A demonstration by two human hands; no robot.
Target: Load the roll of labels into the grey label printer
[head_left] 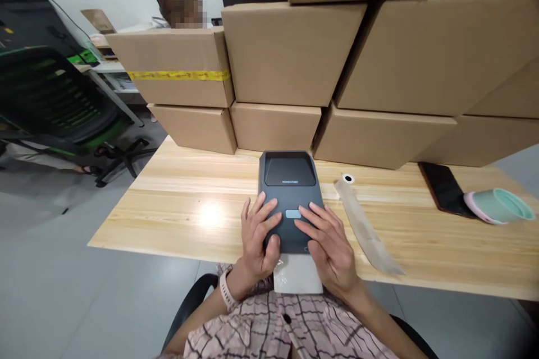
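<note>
A dark grey-blue device [288, 198] with a glossy black window and a light blue button lies on the wooden table near its front edge. My left hand [260, 233] rests on its left side, fingers apart on the top face. On the right side my right hand [330, 238] lies with its fingers spread, their tips close to the button. A whitish sheet [298, 274] sticks out from the device's near end, over the table edge. To the right, a curled pale strip [367, 230] stretches across the table, with a small white roll [348, 179] at its far end.
Stacked cardboard boxes [290, 56] line the table's back. A phone [444, 189] and a mint green cup [501, 206] are on the wooden table [177, 202] at right. A person [181, 3] is behind the boxes. A dark chair [50, 95] stands at left.
</note>
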